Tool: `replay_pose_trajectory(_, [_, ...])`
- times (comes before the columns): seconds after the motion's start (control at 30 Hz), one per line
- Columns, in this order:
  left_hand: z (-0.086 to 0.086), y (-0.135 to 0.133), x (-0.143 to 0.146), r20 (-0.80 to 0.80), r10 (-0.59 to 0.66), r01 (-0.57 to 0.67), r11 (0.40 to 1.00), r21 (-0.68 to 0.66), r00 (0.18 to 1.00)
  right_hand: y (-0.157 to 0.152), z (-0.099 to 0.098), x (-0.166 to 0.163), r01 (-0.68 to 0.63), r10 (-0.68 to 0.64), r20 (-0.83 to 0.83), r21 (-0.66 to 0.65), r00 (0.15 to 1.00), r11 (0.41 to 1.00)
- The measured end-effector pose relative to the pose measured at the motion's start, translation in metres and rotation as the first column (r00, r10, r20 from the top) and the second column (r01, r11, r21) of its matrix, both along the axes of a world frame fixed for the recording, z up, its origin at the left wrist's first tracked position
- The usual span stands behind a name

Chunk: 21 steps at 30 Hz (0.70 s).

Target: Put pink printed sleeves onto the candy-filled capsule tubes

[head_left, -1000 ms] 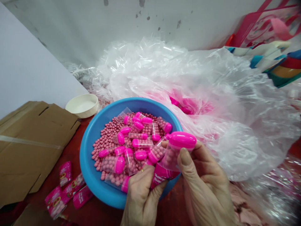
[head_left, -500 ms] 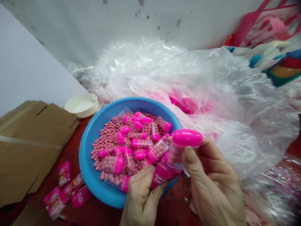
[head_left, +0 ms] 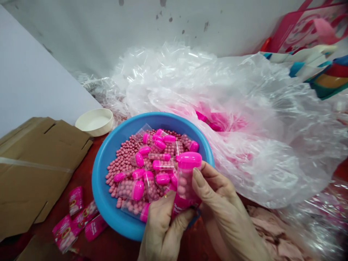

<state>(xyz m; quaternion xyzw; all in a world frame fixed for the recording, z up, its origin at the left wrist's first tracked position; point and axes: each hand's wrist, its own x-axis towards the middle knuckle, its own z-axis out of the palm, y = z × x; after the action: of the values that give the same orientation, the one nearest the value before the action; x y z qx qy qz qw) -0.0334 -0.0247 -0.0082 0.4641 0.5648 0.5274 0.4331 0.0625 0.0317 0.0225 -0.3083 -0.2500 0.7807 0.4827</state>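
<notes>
The left hand (head_left: 163, 224) comes up from the bottom edge, its back toward the camera and its fingers curled in. Thumb and fingers press together around a bright pink wrapper (head_left: 181, 204), pinching it near the front edge of a blue basin (head_left: 100, 195). The right hand (head_left: 225, 203) reaches in from the lower right, tilted toward the left hand, with the thumb laid along the near side of a small clear bottle (head_left: 181, 181) and the fingers bent behind it. So the 2 hands are close together, 1 pinching the wrapper and 1 pinching the bottle.

The bottle stands nearly upright over the right front part of the basin, above the wrapper. It has a rounded, glossy, hot pink lid (head_left: 189, 159) at the top, and pale pink balls show through its clear wall. Its lower end meets the wrapper; I cannot tell how far it sits inside. The wrapper carries white lettering, partly covered by the left hand and too small to read.

In the basin, more capped bottles (head_left: 130, 189) lie at various angles on a bed of loose pink balls (head_left: 119, 163). Pink printed packets (head_left: 63, 232) lie to the left, near a cardboard box (head_left: 40, 170). A white bowl (head_left: 95, 123) sits behind them, and clear plastic bags (head_left: 185, 76) heap up beyond the basin.
</notes>
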Motion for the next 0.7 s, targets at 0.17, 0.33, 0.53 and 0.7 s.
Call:
replay_pose_trajectory(0.17, [0.006,-0.005,0.001,-0.035,0.146,-0.150,0.979,-0.138,0.989,-0.004,-0.004,0.001,0.005,-0.004,0.020,-0.058,1.000,0.998])
replay_pose_trajectory(0.33, [0.002,-0.010,0.001,-0.105,0.260,-0.274,0.949,-0.158,0.960,-0.002,-0.008,0.007,0.028,-0.037,0.175,0.053,0.984,0.998])
replay_pose_trajectory(0.53, [-0.001,-0.009,0.001,-0.121,0.235,-0.250,0.959,-0.134,0.965,0.000,-0.006,0.017,0.085,-0.197,0.453,0.255,0.869,0.963])
replay_pose_trajectory(0.7, [-0.002,-0.008,-0.001,-0.080,0.324,-0.334,0.918,-0.216,0.943,-0.001,-0.004,0.020,0.084,-0.264,0.519,0.344,0.813,0.935])
